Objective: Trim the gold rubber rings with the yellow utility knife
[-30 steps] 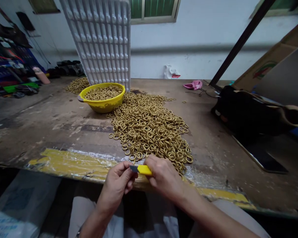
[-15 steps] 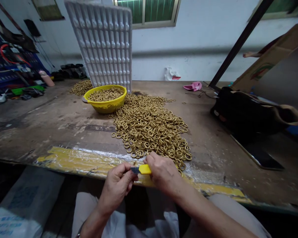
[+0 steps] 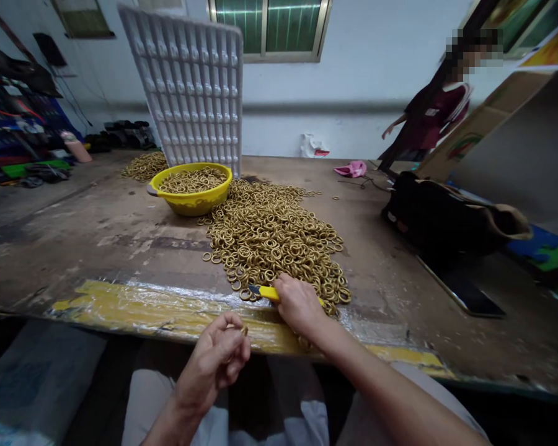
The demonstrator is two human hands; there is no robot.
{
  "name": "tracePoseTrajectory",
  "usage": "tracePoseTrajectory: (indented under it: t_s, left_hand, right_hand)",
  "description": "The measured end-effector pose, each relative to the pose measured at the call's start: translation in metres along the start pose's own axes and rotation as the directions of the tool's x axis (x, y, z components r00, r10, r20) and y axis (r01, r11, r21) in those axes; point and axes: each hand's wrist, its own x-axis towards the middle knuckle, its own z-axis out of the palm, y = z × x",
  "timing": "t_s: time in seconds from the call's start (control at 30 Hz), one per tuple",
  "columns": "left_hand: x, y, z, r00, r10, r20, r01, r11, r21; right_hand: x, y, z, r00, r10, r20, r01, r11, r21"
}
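The grip of the left hand [image 3: 216, 353] is pinched together, thumb against finger, on a golden ring [image 3: 244, 331] that is mostly hidden by the fingertips, just over the near edge of the surface [image 3: 367, 248]. The right hand [image 3: 300, 305] is clamped on a yellow knife [image 3: 266, 293], its dark blade pointing toward the left edge.

What has just changed is the gap between them. Half a second ago the blade lay against the left fingertips; now the right hand has swung it farther in from the near edge, over the closest fringe of the ring pile [image 3: 279, 241], while the left hand has dropped a little toward the lap. This suggests that the blade's contact with this ring has ended or paused; which of the two, I cannot tell. Whether the right fingers touch loose rings beneath them is also unclear.

The pile itself looks unaltered, spreading from the near edge toward the far one. Beyond its left flank stands the yellow basin [image 3: 193, 207], full of rings, with a ribbed plastic tray [image 3: 195, 93] upright behind it. Toward the right edge lie a black bag [image 3: 437, 210] and a dark phone [image 3: 474, 297]. Past the far right corner, a person in maroon [image 3: 439, 118] has come into view.
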Motion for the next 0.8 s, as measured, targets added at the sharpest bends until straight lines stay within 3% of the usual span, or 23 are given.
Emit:
tracePoseTrajectory:
  t_s: [0.1,0.17,0.2,0.23,0.3,0.37,0.43,0.53,0.7,0.8]
  left_hand:
    - [0.004,0.003,0.0,0.997,-0.052,0.063,0.056,0.997,-0.057]
    - [0.008,0.0,0.001,0.999,-0.047,0.015,0.047,0.999,0.016]
    - [0.011,-0.002,0.002,0.999,-0.026,-0.042,0.029,0.996,0.08]
    - [0.013,-0.005,0.003,0.994,0.015,-0.106,0.001,0.988,0.153]
    - [0.017,-0.011,0.007,0.969,0.145,-0.199,-0.082,0.952,0.295]
    - [0.02,-0.014,0.012,0.933,0.289,-0.213,-0.181,0.891,0.416]
    - [0.02,-0.014,0.015,0.903,0.389,-0.183,-0.244,0.813,0.528]
    - [0.018,-0.014,0.017,0.871,0.468,-0.148,-0.265,0.702,0.661]
    - [0.016,-0.018,0.015,0.813,0.568,-0.128,-0.31,0.609,0.731]
    - [0.018,-0.018,0.016,0.836,0.534,-0.127,-0.293,0.629,0.72]
  right_hand:
    - [0.003,-0.001,0.0,1.0,0.028,0.008,-0.028,0.997,0.07]
    - [0.003,-0.002,-0.002,0.996,0.085,0.007,-0.084,0.962,0.26]
    - [0.002,-0.003,-0.004,0.992,0.12,0.034,-0.123,0.902,0.415]
    - [0.001,-0.005,-0.005,0.985,0.144,0.094,-0.172,0.79,0.588]
    - [-0.003,-0.01,-0.008,0.954,0.129,0.269,-0.299,0.424,0.855]
    - [-0.008,-0.016,-0.009,0.906,0.051,0.419,-0.422,0.063,0.904]
    - [-0.012,-0.019,-0.01,0.865,0.006,0.501,-0.496,-0.132,0.858]
    - [-0.016,-0.021,-0.01,0.836,-0.006,0.548,-0.536,-0.217,0.816]
    - [-0.017,-0.024,-0.012,0.853,0.023,0.522,-0.499,-0.261,0.827]
    - [-0.018,-0.026,-0.013,0.869,0.022,0.494,-0.477,-0.223,0.85]
